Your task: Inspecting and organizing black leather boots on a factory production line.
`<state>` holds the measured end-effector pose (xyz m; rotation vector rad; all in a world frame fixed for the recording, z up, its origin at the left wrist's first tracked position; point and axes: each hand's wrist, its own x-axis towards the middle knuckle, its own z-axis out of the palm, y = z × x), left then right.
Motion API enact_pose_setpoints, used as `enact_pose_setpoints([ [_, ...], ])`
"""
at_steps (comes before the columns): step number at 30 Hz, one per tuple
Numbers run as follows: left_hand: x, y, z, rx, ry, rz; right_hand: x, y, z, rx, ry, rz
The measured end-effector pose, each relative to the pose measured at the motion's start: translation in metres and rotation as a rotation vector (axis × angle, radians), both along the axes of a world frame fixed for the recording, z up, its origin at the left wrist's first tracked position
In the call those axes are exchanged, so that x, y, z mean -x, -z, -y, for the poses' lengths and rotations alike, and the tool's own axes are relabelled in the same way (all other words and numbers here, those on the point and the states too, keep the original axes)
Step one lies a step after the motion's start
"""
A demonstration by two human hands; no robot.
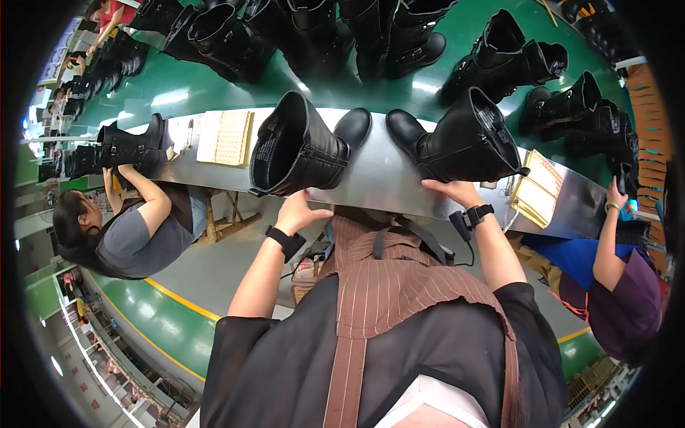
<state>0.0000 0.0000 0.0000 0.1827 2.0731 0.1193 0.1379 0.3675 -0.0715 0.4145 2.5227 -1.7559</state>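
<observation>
A pair of tall black boots stands on the metal bench before me, toes turned toward each other. The left boot (314, 160) shows its open shaft and a side zip. My left hand (297, 212) is closed at its near side, thumb stuck out to the right and fingers partly hidden behind the leather. At the right boot (464, 146), my right hand (457, 191) holds the lower near side, thumb pointing left and the other fingers mostly covered by the shaft. Black bands circle both my wrists.
Many black boots (303, 32) stand on the green surface (428, 89) beyond the metal bench (371, 182). Patterned paper pads lie left (225, 137) and right (539, 189). One co-worker (139, 232) handles boots at left; another (610, 278) reaches along the bench at right.
</observation>
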Motion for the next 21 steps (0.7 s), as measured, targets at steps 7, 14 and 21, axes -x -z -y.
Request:
enact_pose_setpoints([
  [7, 0.018, 0.046, -0.031, -0.936, -0.491, -0.104, 0.029, -0.020, 0.027, 0.055, 0.022, 0.034],
  [14, -0.018, -0.041, -0.060, -1.344, -0.921, 0.089, 0.017, -0.119, 0.060, 0.535, 0.232, 0.005],
  [21, -0.027, -0.107, -0.086, -1.601, -1.123, 0.426, 0.026, -0.165, 0.073, 0.988, 0.275, -0.134],
])
